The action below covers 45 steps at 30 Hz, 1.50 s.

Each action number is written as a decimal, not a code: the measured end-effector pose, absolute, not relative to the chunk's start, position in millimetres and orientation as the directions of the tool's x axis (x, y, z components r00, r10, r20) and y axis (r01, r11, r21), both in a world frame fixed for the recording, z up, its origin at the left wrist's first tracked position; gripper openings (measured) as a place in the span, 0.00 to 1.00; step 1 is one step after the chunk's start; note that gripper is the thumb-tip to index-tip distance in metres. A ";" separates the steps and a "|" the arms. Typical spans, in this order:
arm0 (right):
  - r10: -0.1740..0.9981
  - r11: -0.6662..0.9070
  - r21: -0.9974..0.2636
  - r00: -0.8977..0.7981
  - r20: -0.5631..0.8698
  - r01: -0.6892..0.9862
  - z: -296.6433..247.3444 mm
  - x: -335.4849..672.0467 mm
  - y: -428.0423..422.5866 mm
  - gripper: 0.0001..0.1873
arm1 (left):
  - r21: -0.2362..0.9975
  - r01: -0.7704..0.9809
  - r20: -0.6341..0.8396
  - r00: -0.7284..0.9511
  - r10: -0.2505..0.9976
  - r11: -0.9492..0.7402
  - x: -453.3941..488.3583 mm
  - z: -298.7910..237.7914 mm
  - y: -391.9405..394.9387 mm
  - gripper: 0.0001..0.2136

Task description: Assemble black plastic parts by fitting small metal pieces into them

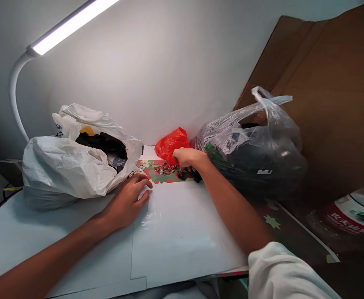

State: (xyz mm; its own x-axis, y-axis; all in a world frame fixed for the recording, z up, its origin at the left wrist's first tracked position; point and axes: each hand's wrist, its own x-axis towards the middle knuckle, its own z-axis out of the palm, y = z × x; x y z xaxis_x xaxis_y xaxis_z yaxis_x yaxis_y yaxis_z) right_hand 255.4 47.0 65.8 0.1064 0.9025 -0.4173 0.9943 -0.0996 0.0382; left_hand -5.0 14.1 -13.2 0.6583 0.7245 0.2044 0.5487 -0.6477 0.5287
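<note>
My left hand [129, 200] lies flat on a white sheet [175, 232], fingers spread, holding nothing. My right hand [188, 159] reaches to the back of the sheet, fingers curled down over a pile of small red and silver pieces [166, 168] on a red and green patterned card [157, 171]. Something small and dark sits under its fingers, but I cannot tell whether it is gripped. A red plastic bag [171, 143] sits just behind that hand.
A white plastic bag [76, 166] with dark contents stands at the left, a clear bag [257, 149] of dark items at the right. Brown cardboard [331, 104] leans at the right. A white lamp [60, 31] arches overhead. A labelled container [353, 216] sits lower right.
</note>
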 end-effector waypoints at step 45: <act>0.832 0.503 -0.563 -0.543 0.111 0.656 100.8 211.7 2.6 0.19 | 0.864 0.289 0.194 0.563 0.803 -0.412 2.7 -3.2 5.4 0.33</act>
